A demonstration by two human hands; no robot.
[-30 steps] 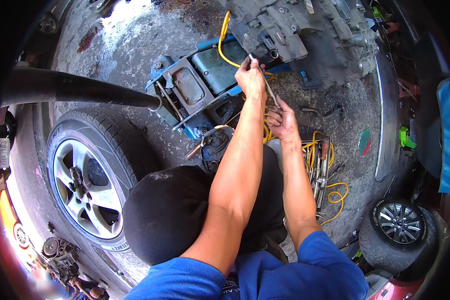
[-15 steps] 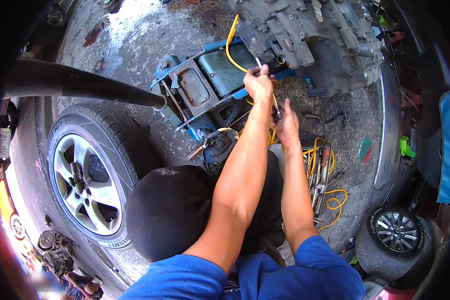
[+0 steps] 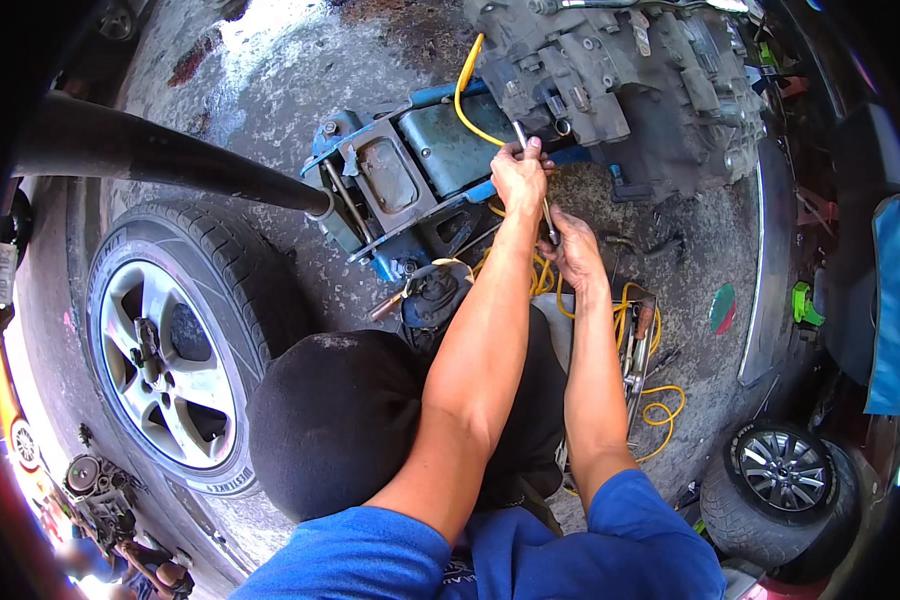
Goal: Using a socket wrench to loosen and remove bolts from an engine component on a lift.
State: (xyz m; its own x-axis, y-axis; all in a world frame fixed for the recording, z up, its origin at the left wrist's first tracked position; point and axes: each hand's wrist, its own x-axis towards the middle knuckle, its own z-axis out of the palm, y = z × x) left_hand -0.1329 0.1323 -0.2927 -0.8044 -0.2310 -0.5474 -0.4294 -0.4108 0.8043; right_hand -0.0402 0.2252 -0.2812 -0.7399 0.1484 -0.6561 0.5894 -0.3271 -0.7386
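Note:
My left hand [image 3: 520, 180] is closed around a slim silver metal rod [image 3: 519, 132], whose upper end sticks out above the thumb. Lower down the same rod, the fingers of my right hand [image 3: 575, 250] are closed on its darker end. Just beyond my left hand lies a large, grimy grey gearbox housing [image 3: 660, 110], apparently resting partly over a blue floor jack [image 3: 450, 145]. A yellow air hose [image 3: 460, 95] curves down behind my left hand and reappears in coils near my right one.
A black jack handle [image 3: 190, 165] slants in from the left above a tyre on an alloy wheel [image 3: 170, 370]. Hand tools lie in a tray [image 3: 638, 350] by my right forearm. More wheels [image 3: 782, 475] are stacked at lower right. Another person [image 3: 155, 570] is at lower left.
My right hand has turned and its fingers have closed around the rod's lower end. My left hand has stayed nearly in place. The view has shifted slightly.

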